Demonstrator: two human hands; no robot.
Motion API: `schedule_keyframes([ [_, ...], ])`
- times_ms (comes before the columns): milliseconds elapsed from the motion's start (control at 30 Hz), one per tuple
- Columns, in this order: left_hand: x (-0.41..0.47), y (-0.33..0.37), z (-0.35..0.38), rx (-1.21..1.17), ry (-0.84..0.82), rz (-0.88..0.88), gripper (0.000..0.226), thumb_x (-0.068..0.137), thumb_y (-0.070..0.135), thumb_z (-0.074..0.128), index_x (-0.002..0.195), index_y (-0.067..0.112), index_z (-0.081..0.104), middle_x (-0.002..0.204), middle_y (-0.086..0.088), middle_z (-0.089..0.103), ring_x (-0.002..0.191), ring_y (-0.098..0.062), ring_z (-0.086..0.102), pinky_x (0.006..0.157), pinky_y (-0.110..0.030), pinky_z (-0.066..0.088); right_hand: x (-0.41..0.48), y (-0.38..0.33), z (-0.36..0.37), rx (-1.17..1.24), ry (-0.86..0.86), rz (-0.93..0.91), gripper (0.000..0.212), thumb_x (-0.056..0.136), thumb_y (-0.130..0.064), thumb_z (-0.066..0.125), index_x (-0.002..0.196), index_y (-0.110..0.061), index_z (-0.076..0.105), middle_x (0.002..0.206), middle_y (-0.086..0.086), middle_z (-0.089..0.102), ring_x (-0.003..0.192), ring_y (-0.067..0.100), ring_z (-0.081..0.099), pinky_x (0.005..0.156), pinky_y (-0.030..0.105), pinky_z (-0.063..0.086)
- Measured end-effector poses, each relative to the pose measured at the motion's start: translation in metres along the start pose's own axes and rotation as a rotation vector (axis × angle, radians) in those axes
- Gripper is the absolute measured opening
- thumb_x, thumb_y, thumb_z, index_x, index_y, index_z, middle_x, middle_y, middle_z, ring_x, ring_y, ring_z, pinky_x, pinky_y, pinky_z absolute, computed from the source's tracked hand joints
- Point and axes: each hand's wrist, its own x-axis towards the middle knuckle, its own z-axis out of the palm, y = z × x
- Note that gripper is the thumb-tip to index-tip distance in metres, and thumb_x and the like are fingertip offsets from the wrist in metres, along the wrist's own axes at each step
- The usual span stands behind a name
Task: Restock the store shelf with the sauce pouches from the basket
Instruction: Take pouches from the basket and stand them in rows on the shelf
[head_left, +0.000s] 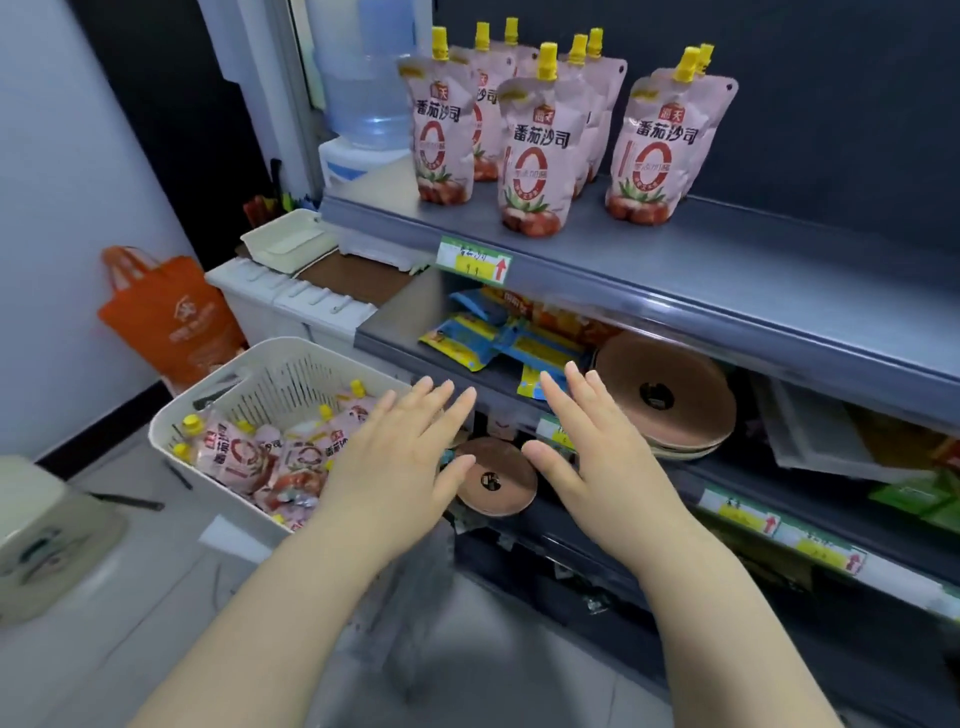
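Pink pouches stand upright on the shelf, labels outward; more fill the basket. Left hand and right hand hover empty, fingers straight and apart.

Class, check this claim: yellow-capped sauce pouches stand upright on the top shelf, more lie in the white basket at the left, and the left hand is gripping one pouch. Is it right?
Not quite. The head view shows the left hand open, fingers straight, gripping nothing. The rest stands: sauce pouches upright on the top shelf, more in the white basket.
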Motion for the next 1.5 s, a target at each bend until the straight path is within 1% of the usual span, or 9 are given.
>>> schedule_keyframes([
  [100, -0.005, -0.033, 0.005, 0.015, -0.036, -0.045, 0.06, 0.085, 0.047, 0.035, 0.134, 0.016, 0.05, 0.131, -0.004, 0.058, 0.124, -0.024, 0.053, 0.102, -0.044, 0.039, 0.022, -0.022, 0.017, 0.004, -0.038, -0.03, 0.066, 0.094, -0.049, 0.04, 0.149, -0.033, 0.008, 0.159, -0.007, -0.004, 0.146, 0.011, -0.01, 0.12, 0.033, 0.002],
  [233, -0.005, -0.082, 0.008, 0.008, -0.064, -0.061, 0.062, 0.086, 0.048, 0.031, 0.14, 0.018, 0.041, 0.138, -0.003, 0.052, 0.13, -0.022, 0.046, 0.107, -0.041, 0.026, 0.053, -0.057, 0.039, -0.011, -0.065, -0.03, 0.066, 0.094, -0.051, 0.038, 0.15, -0.034, 0.007, 0.159, -0.008, -0.006, 0.146, 0.011, -0.011, 0.119, 0.033, 0.002],
  [367, 0.001, -0.138, 0.012, -0.063, -0.1, -0.044, 0.068, 0.085, 0.053, 0.019, 0.146, 0.023, 0.027, 0.149, 0.001, 0.037, 0.14, -0.018, 0.029, 0.113, -0.035, 0.013, 0.088, -0.094, 0.066, -0.024, -0.084, 0.002, 0.067, 0.094, -0.052, 0.037, 0.15, -0.033, 0.005, 0.159, -0.005, -0.006, 0.146, 0.012, -0.01, 0.12, 0.034, 0.003],
  [567, 0.009, -0.218, 0.032, -0.129, -0.162, 0.029, 0.076, 0.08, 0.058, 0.003, 0.149, 0.029, 0.011, 0.156, 0.009, 0.018, 0.145, -0.009, 0.009, 0.112, -0.026, -0.005, 0.127, -0.138, 0.106, -0.056, -0.126, 0.083, 0.068, 0.093, -0.053, 0.035, 0.15, -0.033, 0.003, 0.159, -0.007, -0.009, 0.146, 0.011, -0.012, 0.12, 0.033, 0.001],
  [800, 0.023, -0.249, 0.049, -0.142, -0.214, 0.116, 0.07, 0.084, 0.053, 0.015, 0.147, 0.024, 0.024, 0.151, 0.005, 0.032, 0.142, -0.013, 0.024, 0.112, -0.031, 0.003, 0.136, -0.154, 0.13, -0.031, -0.145, 0.204, 0.066, 0.094, -0.052, 0.035, 0.15, -0.033, 0.006, 0.159, -0.008, -0.009, 0.146, 0.01, -0.011, 0.117, 0.029, -0.001],
  [967, 0.023, -0.246, 0.056, -0.087, -0.235, 0.146, 0.062, 0.085, 0.05, 0.028, 0.137, 0.02, 0.045, 0.137, 0.002, 0.053, 0.13, -0.017, 0.046, 0.106, -0.041, 0.021, 0.134, -0.149, 0.133, -0.029, -0.137, 0.226, 0.066, 0.093, -0.052, 0.035, 0.15, -0.033, 0.007, 0.159, -0.007, -0.007, 0.146, 0.01, -0.01, 0.117, 0.027, -0.001],
  [1233, 0.025, -0.231, 0.05, -0.075, -0.242, 0.124, 0.064, 0.085, 0.05, 0.026, 0.14, 0.021, 0.04, 0.141, 0.003, 0.049, 0.133, -0.017, 0.042, 0.108, -0.038, 0.019, 0.139, -0.136, 0.12, -0.006, -0.133, 0.177, 0.066, 0.094, -0.052, 0.036, 0.15, -0.034, 0.006, 0.159, -0.008, -0.007, 0.146, 0.009, -0.011, 0.117, 0.03, 0.001],
  [1400, 0.03, -0.235, 0.055, -0.047, -0.251, 0.086, 0.063, 0.085, 0.05, 0.03, 0.139, 0.02, 0.042, 0.137, 0.002, 0.053, 0.13, -0.018, 0.046, 0.106, -0.04, 0.021, 0.148, -0.129, 0.125, 0.011, -0.16, 0.148, 0.066, 0.094, -0.052, 0.036, 0.15, -0.033, 0.007, 0.159, -0.007, -0.006, 0.146, 0.01, -0.01, 0.117, 0.029, 0.001],
  [1500, 0.028, -0.243, 0.06, -0.095, -0.278, 0.073, 0.066, 0.085, 0.052, 0.025, 0.143, 0.022, 0.033, 0.143, 0.003, 0.046, 0.135, -0.018, 0.039, 0.109, -0.037, 0.017, 0.151, -0.126, 0.132, 0.0, -0.173, 0.164, 0.066, 0.094, -0.052, 0.036, 0.15, -0.033, 0.007, 0.159, -0.007, -0.006, 0.146, 0.01, -0.011, 0.117, 0.028, 0.0],
])
